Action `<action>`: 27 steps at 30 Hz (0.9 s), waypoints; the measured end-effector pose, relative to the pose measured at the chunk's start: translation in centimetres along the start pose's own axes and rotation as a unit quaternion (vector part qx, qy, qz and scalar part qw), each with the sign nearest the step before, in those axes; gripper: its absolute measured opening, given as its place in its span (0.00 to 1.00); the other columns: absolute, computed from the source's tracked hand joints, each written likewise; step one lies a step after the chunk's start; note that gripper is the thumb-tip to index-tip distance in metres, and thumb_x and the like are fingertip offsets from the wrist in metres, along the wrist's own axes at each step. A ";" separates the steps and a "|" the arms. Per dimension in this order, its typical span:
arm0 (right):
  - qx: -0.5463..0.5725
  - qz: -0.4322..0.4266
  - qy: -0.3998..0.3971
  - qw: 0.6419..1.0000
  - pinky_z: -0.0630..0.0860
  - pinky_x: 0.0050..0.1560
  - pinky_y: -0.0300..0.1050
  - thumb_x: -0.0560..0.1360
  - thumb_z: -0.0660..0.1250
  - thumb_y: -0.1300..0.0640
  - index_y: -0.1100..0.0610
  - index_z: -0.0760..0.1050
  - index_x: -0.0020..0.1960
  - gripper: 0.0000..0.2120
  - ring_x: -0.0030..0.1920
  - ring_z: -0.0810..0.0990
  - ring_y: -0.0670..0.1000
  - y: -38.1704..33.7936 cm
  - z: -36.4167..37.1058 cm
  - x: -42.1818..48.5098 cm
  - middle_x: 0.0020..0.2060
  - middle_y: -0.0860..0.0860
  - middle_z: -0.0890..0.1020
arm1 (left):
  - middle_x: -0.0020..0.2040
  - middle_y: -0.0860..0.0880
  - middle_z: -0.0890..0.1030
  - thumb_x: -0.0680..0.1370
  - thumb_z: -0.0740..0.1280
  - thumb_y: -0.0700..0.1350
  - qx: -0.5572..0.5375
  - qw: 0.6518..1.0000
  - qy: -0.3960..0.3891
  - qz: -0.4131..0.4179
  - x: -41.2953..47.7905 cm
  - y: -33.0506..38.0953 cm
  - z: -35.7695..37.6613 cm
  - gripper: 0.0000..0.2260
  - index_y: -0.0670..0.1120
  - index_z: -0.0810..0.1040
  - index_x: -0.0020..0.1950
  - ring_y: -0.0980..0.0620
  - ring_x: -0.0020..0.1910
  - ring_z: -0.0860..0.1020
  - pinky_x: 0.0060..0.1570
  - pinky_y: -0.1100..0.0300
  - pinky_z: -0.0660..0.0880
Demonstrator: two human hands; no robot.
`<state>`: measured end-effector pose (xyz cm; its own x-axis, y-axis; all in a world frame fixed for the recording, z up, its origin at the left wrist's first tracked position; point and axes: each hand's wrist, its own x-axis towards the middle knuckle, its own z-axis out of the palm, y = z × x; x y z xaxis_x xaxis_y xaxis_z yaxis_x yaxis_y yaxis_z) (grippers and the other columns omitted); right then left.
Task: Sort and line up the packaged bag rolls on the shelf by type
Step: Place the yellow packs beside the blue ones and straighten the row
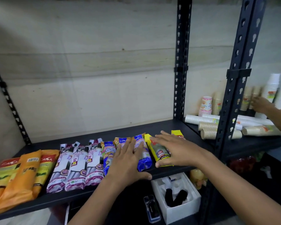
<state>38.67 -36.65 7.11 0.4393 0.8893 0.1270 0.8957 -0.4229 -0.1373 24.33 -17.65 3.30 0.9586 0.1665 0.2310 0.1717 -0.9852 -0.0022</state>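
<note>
The bag rolls (75, 166) are lined along the shelf's (177, 127) front edge. Flat, released grips are laid on them: left hand (128, 161) on blue rolls (143, 153), right hand (177, 148) on yellow rolls (159, 151).

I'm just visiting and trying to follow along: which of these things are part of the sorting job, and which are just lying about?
Part of the job:
orange packs
white drawstring bag packs
blue packs
yellow packs
left hand and right hand, both resting flat on the packs

Just lying about:
paper cup stacks
white box below the shelf
another person's hand
</note>
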 end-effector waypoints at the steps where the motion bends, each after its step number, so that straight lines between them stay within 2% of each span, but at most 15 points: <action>1: -0.003 -0.009 0.003 1.000 0.53 0.77 0.53 0.68 0.65 0.26 0.37 0.46 0.78 0.47 0.79 0.43 0.44 -1.2 0.4 0.3 0.79 0.42 0.53 | 0.81 0.46 0.44 0.65 0.65 0.75 0.005 1.000 -0.015 -0.006 -0.6 -0.8 -0.2 0.55 0.55 0.40 0.80 0.46 0.79 0.40 0.77 0.45 0.41; 3: -0.009 -0.014 -0.008 1.000 0.53 0.77 0.56 0.69 0.67 0.29 0.38 0.45 0.78 0.47 0.79 0.44 0.48 -3.2 1.7 1.0 0.80 0.43 0.49 | 0.81 0.47 0.44 0.65 0.67 0.75 0.014 0.999 -0.045 -0.014 -1.6 -2.2 -0.5 0.55 0.55 0.39 0.80 0.46 0.79 0.41 0.77 0.44 0.41; 5: -0.030 -0.005 -0.034 0.999 0.49 0.76 0.57 0.69 0.68 0.31 0.39 0.41 0.78 0.49 0.79 0.43 0.53 -4.9 2.5 1.8 0.80 0.45 0.44 | 0.81 0.48 0.47 0.68 0.67 0.72 0.021 0.998 -0.055 -0.010 -2.1 -3.3 -0.6 0.51 0.55 0.43 0.80 0.46 0.79 0.46 0.77 0.44 0.42; 8: -0.055 0.010 -0.064 0.996 0.46 0.76 0.58 0.71 0.69 0.34 0.42 0.38 0.79 0.50 0.79 0.45 0.57 -6.2 2.8 2.8 0.80 0.49 0.44 | 0.80 0.48 0.56 0.74 0.65 0.66 0.034 0.999 -0.006 0.003 -2.4 -3.8 0.1 0.39 0.54 0.52 0.80 0.45 0.77 0.57 0.76 0.45 0.47; 12: -0.062 0.017 -0.076 0.995 0.56 0.74 0.57 0.74 0.70 0.40 0.44 0.47 0.80 0.44 0.79 0.51 0.58 -6.1 2.8 3.3 0.80 0.48 0.48 | 0.75 0.46 0.67 0.74 0.68 0.61 0.044 0.997 0.059 0.002 -2.8 -3.7 1.6 0.34 0.51 0.64 0.77 0.44 0.72 0.68 0.74 0.42 0.54; 15: -0.044 -0.009 -0.060 0.997 0.63 0.71 0.54 0.75 0.70 0.45 0.44 0.53 0.79 0.39 0.77 0.56 0.55 -5.7 2.7 2.7 0.80 0.46 0.53 | 0.65 0.46 0.78 0.67 0.76 0.61 0.066 0.992 0.103 -0.017 -3.0 -3.8 2.6 0.34 0.48 0.76 0.68 0.44 0.60 0.80 0.70 0.37 0.59; 18: -0.041 -0.022 -0.050 0.998 0.62 0.72 0.53 0.75 0.69 0.44 0.41 0.53 0.79 0.38 0.78 0.55 0.54 -5.3 2.8 2.0 0.79 0.44 0.54 | 0.63 0.48 0.79 0.66 0.75 0.62 0.052 0.989 0.133 -0.024 -3.4 -3.8 2.9 0.32 0.49 0.77 0.66 0.46 0.57 0.81 0.70 0.30 0.58; 23: -0.076 -0.033 -0.027 0.996 0.61 0.72 0.56 0.77 0.66 0.42 0.42 0.52 0.79 0.36 0.78 0.54 0.58 -5.2 3.5 1.1 0.79 0.44 0.53 | 0.64 0.49 0.79 0.69 0.72 0.62 0.051 0.987 0.152 -0.017 -3.5 -3.9 3.8 0.30 0.49 0.76 0.67 0.46 0.57 0.81 0.70 0.31 0.58; 27: -0.099 -0.047 0.003 0.994 0.50 0.76 0.54 0.76 0.66 0.42 0.45 0.53 0.79 0.36 0.78 0.54 0.56 -5.0 3.5 1.1 0.79 0.47 0.57 | 0.64 0.50 0.79 0.69 0.71 0.63 0.048 0.985 0.167 0.007 -3.3 -3.9 3.8 0.29 0.51 0.77 0.66 0.48 0.54 0.82 0.71 0.33 0.58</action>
<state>34.44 -32.95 4.46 0.3536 0.9256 0.1352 0.9282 -0.3651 0.0717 21.32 -14.25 -1.14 0.8358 0.1136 0.5371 0.1948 -0.9761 -0.0967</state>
